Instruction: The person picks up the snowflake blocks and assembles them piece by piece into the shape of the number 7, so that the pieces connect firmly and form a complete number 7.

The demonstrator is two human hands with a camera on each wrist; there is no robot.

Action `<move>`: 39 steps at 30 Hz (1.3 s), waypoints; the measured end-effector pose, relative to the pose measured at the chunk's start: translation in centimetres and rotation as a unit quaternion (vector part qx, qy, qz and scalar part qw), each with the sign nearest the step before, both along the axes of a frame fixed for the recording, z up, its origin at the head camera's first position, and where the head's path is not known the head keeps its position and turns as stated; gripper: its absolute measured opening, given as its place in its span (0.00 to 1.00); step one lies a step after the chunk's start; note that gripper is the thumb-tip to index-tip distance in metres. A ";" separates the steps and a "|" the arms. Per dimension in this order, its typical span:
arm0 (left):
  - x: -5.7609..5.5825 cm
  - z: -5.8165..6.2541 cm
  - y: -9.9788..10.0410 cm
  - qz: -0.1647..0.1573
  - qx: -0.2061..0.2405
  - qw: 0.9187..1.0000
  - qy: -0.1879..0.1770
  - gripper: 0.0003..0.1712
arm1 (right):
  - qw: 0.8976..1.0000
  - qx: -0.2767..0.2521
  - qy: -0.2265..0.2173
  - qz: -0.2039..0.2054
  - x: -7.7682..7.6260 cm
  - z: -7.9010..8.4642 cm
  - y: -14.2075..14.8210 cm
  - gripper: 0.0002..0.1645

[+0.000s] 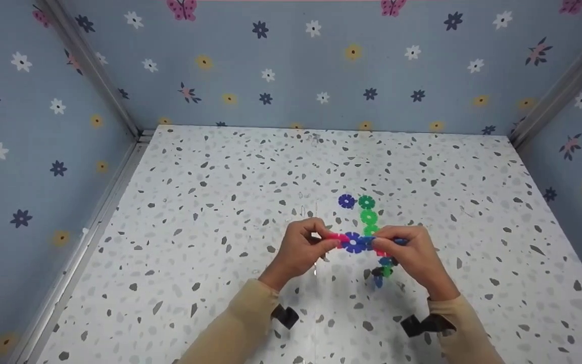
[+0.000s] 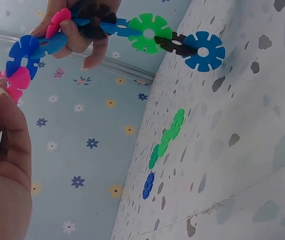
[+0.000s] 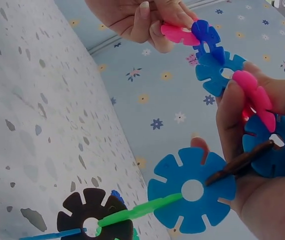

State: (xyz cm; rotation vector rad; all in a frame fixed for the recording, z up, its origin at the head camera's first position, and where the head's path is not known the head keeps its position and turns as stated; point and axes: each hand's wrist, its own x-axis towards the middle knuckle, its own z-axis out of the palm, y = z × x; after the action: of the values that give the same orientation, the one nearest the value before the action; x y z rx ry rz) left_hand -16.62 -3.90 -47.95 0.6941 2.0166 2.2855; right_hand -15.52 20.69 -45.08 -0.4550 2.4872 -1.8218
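Observation:
My left hand pinches a pink notched disc between thumb and fingertips. Slotted into it is a dark blue disc, which joins a lighter blue disc. My right hand grips the chain at that lighter blue disc, beside another pink disc. From the right hand the chain runs down through blue, black and green discs, among them a green disc, and ends in a blue disc close over the table in the left wrist view. The right fingers partly hide the middle of the chain.
Beyond the hands, a row of joined green discs lies on the speckled table. A separate dark blue disc lies just left of its far end. Flower-patterned panels enclose the table at the back and sides.

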 end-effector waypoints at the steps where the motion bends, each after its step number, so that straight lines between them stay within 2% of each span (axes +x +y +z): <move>1: 0.0 0.0 0.1 0.000 0.001 1.000 0.001 0.07 | 1.000 -0.001 0.000 0.000 0.0 0.0 0.0 0.04; 5: -0.1 -0.3 0.4 -0.002 0.007 1.000 0.008 0.07 | 1.000 -0.007 0.001 -0.001 -0.1 0.1 0.3 0.04; 9: -0.2 0.1 0.6 0.004 0.004 1.000 0.015 0.06 | 1.000 -0.006 -0.014 -0.005 -0.2 0.7 0.6 0.04; 13: -1.1 0.6 1.0 -0.002 -0.003 1.000 0.029 0.06 | 0.999 0.003 -0.033 -0.022 -0.4 1.3 1.3 0.06; 15: -1.8 0.6 1.3 -0.005 0.003 1.000 0.024 0.14 | 0.999 0.000 -0.035 -0.030 -0.6 1.3 1.5 0.07; 19: -3.2 -0.4 2.3 0.003 0.012 1.000 -0.026 0.30 | 0.998 -0.014 -0.040 -0.046 -0.6 1.1 1.7 0.08; 21: -3.8 -1.1 3.1 0.008 0.002 0.998 -0.056 0.33 | 0.998 -0.019 -0.041 -0.054 -0.6 1.0 1.7 0.09; 24: -4.6 -2.1 4.6 0.000 -0.029 0.995 -0.093 0.31 | 0.997 -0.029 -0.041 -0.065 -0.4 1.1 1.7 0.09; 27: -5.3 -3.1 6.2 -0.009 -0.077 0.991 -0.109 0.18 | 0.995 -0.034 -0.045 -0.077 -0.3 1.1 1.9 0.09; 29: -5.6 -3.8 7.2 -0.001 -0.119 0.987 -0.112 0.11 | 0.995 -0.041 -0.047 -0.079 -0.3 1.2 1.9 0.08; 31: -5.8 -4.2 8.0 0.019 -0.168 0.978 -0.119 0.10 | 0.995 -0.049 -0.049 -0.078 -0.3 1.1 1.9 0.08; 33: -5.7 -4.5 8.8 0.047 -0.217 0.965 -0.138 0.10 | 0.995 -0.056 -0.048 -0.075 -0.3 1.1 1.8 0.08; 34: -5.7 -4.6 9.1 0.064 -0.240 0.956 -0.157 0.12 | 0.994 -0.059 -0.048 -0.073 -0.3 1.1 1.8 0.08; 36: -5.5 -4.8 9.8 0.095 -0.267 0.941 -0.183 0.16 | 0.994 -0.064 -0.048 -0.073 -0.2 1.1 1.8 0.08; 39: -5.5 -5.2 10.7 0.134 -0.307 0.926 -0.176 0.17 | 0.993 -0.071 -0.053 -0.073 -0.1 1.0 1.9 0.08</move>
State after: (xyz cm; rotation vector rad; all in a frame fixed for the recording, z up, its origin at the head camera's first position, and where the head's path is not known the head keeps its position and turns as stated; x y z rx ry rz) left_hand -22.12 6.77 -53.17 -0.0356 2.5252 1.5429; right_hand -15.58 22.55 -44.08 -0.1782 2.3899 -2.0271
